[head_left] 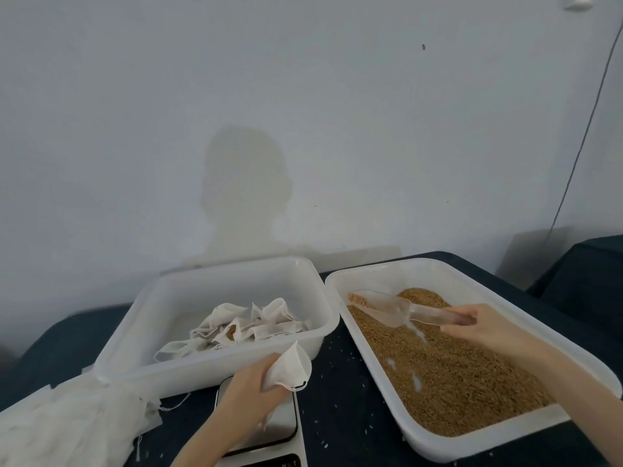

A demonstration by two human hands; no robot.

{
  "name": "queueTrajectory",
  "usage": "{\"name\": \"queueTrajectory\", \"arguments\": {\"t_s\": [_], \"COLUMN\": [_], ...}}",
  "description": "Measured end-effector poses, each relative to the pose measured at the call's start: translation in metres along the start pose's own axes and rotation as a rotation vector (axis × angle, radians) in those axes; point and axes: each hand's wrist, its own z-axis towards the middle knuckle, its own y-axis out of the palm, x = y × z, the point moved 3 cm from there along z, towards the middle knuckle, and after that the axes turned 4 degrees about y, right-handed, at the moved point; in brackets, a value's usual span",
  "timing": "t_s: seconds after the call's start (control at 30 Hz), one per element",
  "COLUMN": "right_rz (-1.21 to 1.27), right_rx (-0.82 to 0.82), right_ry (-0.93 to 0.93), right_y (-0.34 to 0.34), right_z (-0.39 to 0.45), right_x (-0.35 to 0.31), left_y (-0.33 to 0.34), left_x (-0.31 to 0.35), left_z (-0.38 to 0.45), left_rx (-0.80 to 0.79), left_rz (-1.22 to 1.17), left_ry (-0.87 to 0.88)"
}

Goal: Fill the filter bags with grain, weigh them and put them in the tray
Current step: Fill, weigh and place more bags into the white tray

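Observation:
My left hand (249,389) grips a white filter bag (290,367), its mouth held open, just above the kitchen scale (279,429). My right hand (478,326) holds the handle of a clear plastic scoop (387,306) over the grain. A few grains lie in the scoop's tip. The brown grain (448,372) fills a white tray (364,274) on the right. On the left a white tub (209,365) holds several filter bags (242,323), some of them with grain inside.
A heap of unfilled white filter bags (67,423) lies at the front left on the dark tablecloth (344,399). Loose grains are scattered on the cloth between the two containers. A pale wall rises right behind the table, and a cable hangs at far right.

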Motion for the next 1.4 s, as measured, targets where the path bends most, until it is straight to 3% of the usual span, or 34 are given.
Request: {"name": "queueTrajectory", "arguments": {"t_s": [0.23, 0.53, 0.9, 1.13, 1.4], "right_rz": [0.035, -0.055, -0.008, 0.016, -0.036], "right_rx": [-0.076, -0.364, -0.511, -0.538, -0.483], "right_ry": [-0.142, -0.277, -0.325, -0.345, -0.345], "right_y": [0.0, 0.026, 0.038, 0.05, 0.063], "right_z": [-0.017, -0.029, -0.033, -0.03, -0.031], "right_x": [-0.033, -0.058, -0.08, -0.086, -0.108], "left_y": [-0.011, -0.02, -0.027, -0.028, -0.037], "left_x": [-0.002, 0.003, -0.001, 0.006, 0.006], "left_z": [0.0, -0.006, -0.009, -0.008, -0.018], "left_rx": [-0.01, -0.001, -0.023, -0.052, -0.07], "left_rz": [-0.029, -0.102, 0.034, 0.156, 0.083], "left_ry": [-0.021, 0.049, 0.09, 0.137, 0.071]}}
